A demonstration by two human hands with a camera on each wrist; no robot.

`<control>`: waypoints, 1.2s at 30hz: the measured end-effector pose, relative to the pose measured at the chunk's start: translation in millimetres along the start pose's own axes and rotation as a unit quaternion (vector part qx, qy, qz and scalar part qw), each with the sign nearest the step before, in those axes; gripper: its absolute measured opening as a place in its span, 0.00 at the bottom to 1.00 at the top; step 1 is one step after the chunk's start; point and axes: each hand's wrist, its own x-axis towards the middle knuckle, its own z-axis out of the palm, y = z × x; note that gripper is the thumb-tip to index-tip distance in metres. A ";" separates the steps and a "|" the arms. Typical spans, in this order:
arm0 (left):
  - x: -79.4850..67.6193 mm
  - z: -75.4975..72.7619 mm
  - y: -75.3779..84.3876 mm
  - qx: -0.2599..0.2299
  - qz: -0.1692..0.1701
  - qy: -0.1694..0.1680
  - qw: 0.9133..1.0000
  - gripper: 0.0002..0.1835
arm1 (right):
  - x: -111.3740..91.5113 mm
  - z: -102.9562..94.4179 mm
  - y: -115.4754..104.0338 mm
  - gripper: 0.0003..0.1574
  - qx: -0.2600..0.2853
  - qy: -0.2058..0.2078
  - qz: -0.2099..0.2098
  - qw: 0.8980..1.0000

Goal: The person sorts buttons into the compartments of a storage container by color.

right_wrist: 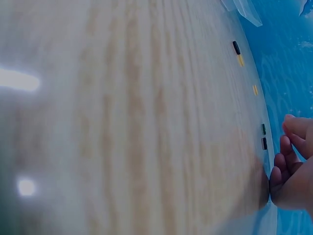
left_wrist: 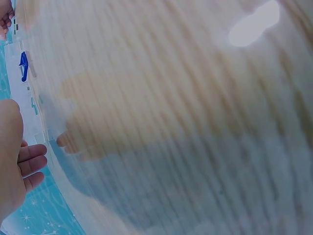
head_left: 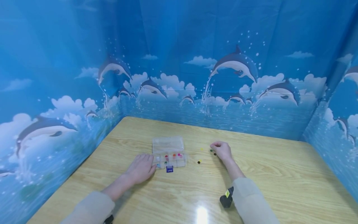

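A clear plastic compartment box point(head_left: 179, 163) lies with its lid point(head_left: 167, 144) tipped back, and small coloured pieces sit in several compartments. My left hand point(head_left: 142, 168) rests at the box's left end, fingers relaxed and thumb by the front corner. To the right of the box, my right hand point(head_left: 222, 151) is over the table, its thumb and index fingertips drawn together; I cannot tell whether a piece is between them. Just below those fingertips lie a green round piece point(head_left: 211, 150) and a dark one point(head_left: 215, 154). In the right wrist view the other fingers point(right_wrist: 280, 161) curl inward.
Between box and right hand lie a black round piece point(head_left: 199, 162) and a yellow piece point(head_left: 202, 149), with another bit of yellow beside the black one. A blue clasp point(head_left: 169, 169) juts from the box's front. Dolphin-print curtains point(head_left: 179, 93) enclose the wooden table point(head_left: 268, 174).
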 end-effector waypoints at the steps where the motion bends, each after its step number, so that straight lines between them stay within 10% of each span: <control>1: 0.2 0.2 -0.1 0.001 0.000 0.000 1.000 0.15 | 0.0 -0.1 0.6 0.13 -0.001 0.000 0.002 1.000; 36: -0.7 -2.0 2.1 -0.008 -0.008 -0.007 1.000 0.16 | 0.6 -1.0 6.5 0.07 -0.110 -0.033 -0.035 0.993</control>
